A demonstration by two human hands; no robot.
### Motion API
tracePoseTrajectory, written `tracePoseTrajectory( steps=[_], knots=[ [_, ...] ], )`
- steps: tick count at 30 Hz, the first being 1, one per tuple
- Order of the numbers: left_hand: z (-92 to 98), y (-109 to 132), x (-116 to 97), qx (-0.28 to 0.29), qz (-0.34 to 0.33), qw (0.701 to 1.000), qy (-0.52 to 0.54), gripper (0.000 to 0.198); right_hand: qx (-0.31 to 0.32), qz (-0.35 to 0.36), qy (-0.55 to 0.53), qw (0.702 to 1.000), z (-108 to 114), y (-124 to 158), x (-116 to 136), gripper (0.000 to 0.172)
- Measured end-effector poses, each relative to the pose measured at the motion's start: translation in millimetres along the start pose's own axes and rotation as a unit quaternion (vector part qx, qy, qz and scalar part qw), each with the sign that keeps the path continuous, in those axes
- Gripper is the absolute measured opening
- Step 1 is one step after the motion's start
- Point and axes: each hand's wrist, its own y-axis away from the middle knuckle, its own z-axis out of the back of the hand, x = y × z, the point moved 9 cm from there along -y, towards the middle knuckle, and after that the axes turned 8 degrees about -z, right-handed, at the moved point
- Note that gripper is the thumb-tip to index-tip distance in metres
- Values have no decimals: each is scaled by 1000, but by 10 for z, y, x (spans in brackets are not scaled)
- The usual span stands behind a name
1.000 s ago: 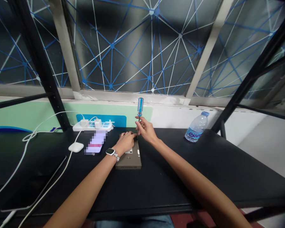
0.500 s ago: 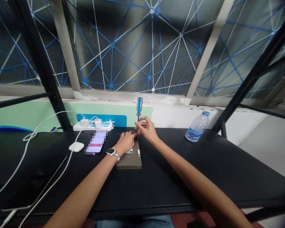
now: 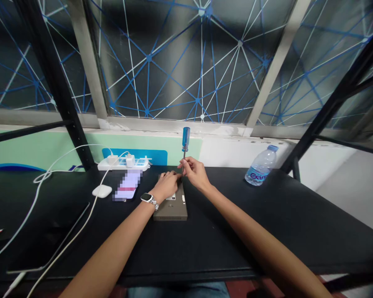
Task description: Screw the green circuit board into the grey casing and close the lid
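Note:
A flat grey-brown box (image 3: 170,212) with a label and a row of slots along its near edge lies on the desk. My left hand (image 3: 168,185) rests over its far half and holds it, covering part of the label, with the fingers bent near its right edge. A screwdriver (image 3: 185,140) with a clear blue handle stands nearly upright over that right edge. The thumb and fingers of my right hand (image 3: 195,171) pinch its shaft below the handle. The tip is down by my left fingertips, and its exact contact is too small to make out.
On the black desk (image 3: 224,256), a water bottle (image 3: 261,165) stands to the right. Leftward are a phone (image 3: 129,185), a white earbud case (image 3: 102,191), a power strip (image 3: 119,164), a dark tablet (image 3: 46,240) and loose white cables (image 3: 36,194).
The whole view has shifted slightly. The screwdriver handle has turned a little and leans slightly more to the right. My left hand stays on the box.

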Motion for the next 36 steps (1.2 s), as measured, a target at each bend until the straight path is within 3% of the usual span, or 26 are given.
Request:
tracePoseTrajectory(
  steps=[10,20,29,36],
  knots=[
    [27,12,-35,0,-10,1000,-4,41,-21,-70,-109,991,35,-1,-215,37],
    [-45,-8,26,-13,-7,1000,22,40,19,-48,-71,996,-18,74,-88,33],
    [-50,-21,28,-13,-10,1000,21,38,-4,-91,-122,988,-10,62,-314,34],
    [-55,-14,31,-15,-11,1000,16,38,14,-76,-93,993,-2,44,-268,35]
  ],
)
